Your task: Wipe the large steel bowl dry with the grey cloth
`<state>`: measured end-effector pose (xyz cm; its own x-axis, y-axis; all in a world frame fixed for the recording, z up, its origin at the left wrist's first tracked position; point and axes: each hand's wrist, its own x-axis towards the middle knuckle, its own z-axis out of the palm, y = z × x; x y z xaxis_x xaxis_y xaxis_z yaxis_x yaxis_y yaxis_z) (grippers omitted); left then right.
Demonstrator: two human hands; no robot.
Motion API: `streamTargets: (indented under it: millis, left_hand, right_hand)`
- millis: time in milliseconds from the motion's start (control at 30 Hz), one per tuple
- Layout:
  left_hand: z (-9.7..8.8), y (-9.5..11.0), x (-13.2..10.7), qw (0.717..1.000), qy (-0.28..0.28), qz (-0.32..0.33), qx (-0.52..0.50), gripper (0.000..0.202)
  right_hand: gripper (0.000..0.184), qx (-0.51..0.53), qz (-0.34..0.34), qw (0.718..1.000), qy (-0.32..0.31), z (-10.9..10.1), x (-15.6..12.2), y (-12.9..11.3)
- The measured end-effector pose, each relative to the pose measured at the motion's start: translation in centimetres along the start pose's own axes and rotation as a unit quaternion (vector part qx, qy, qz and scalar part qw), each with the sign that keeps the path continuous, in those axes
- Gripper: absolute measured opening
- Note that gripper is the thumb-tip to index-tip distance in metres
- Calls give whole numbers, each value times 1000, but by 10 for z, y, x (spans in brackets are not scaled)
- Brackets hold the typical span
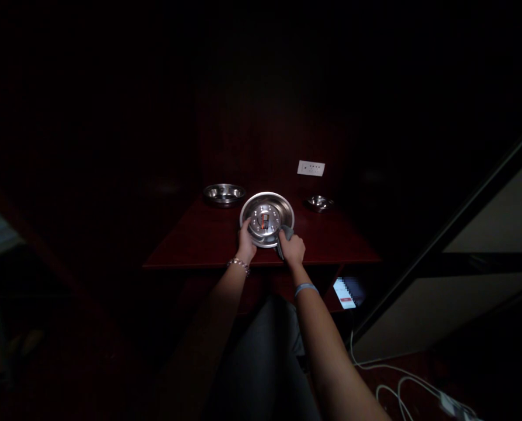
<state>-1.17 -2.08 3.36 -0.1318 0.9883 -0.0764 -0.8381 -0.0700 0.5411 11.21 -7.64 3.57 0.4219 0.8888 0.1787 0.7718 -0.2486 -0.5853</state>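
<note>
A shiny steel basin (282,206) is tilted up over the dark red table, its inside facing me, with an orange and black label on its bottom. My left hand (245,242) grips its lower left rim, the thumb lying inside. At the lower right rim, my right hand (293,248) is closed around a grey cloth (286,232) that touches the basin's edge. The fingers behind the basin are hidden.
On the table (190,245) stand a wide steel basin (224,202) at the back left and a smaller steel bowl (320,203) at the right. A socket plate (311,168) is on the wall. Below right are a lit screen (344,293) and white cables (401,374).
</note>
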Motion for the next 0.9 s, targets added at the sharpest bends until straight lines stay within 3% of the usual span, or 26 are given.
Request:
streamTargets:
  millis: [900]
  left_hand:
    - [-3, -3, 5, 1000, -8, -14, -2, 19]
  right_hand:
    - [69, 6, 0, 1000, 7, 9, 5, 5]
